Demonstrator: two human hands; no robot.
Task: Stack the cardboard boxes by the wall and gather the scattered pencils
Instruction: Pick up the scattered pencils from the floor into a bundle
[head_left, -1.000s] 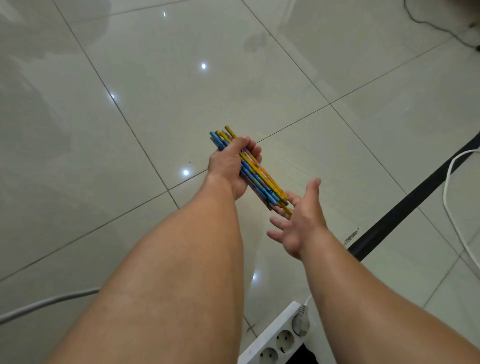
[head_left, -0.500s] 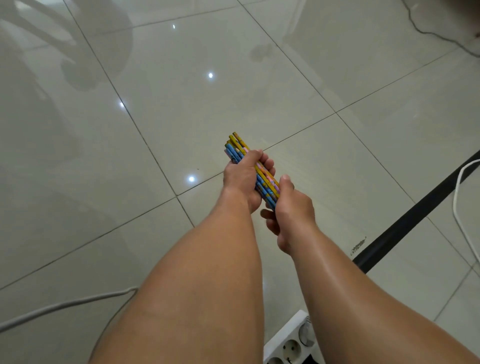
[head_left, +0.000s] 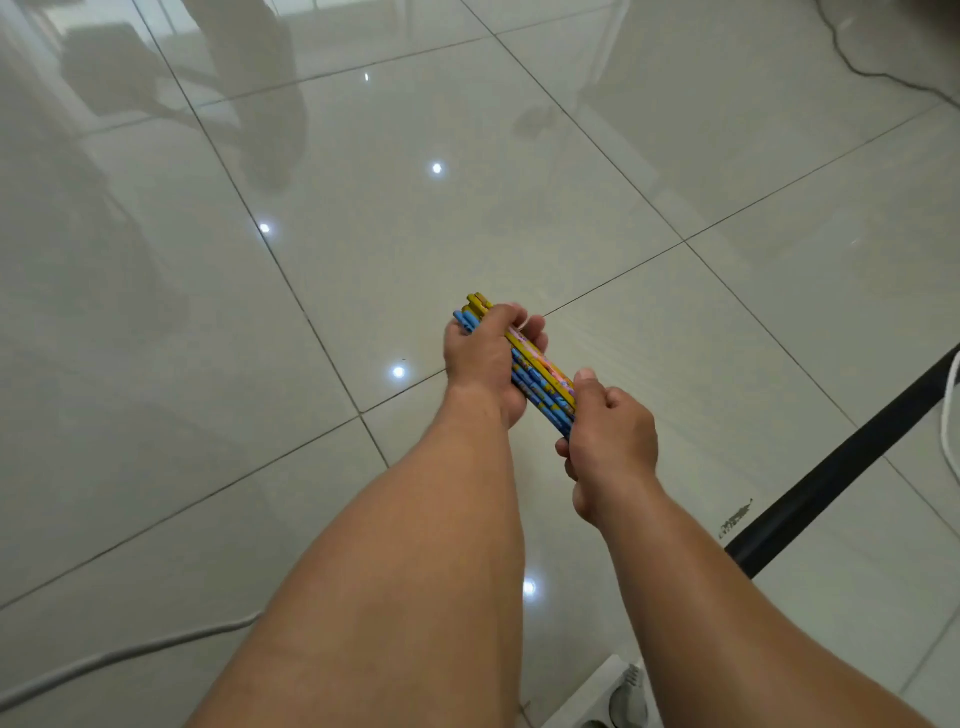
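Observation:
A bundle of several blue, yellow and pink pencils (head_left: 540, 382) is held above the glossy tiled floor, slanting from upper left to lower right. My left hand (head_left: 480, 358) grips the far half of the bundle, fingers curled round it. My right hand (head_left: 610, 441) grips the near end, thumb on top; the pencil tips there are hidden inside the fist. No cardboard boxes are in view.
A white power strip (head_left: 602, 701) with a plug in it lies at the bottom edge. A grey cable (head_left: 104, 660) runs along the lower left floor. A black strip (head_left: 841, 462) crosses the floor at right, with a white cord (head_left: 948, 415) beside it.
My right hand, open beside the pencils a second ago, has closed round the near end of the bundle. The view has tilted up a little.

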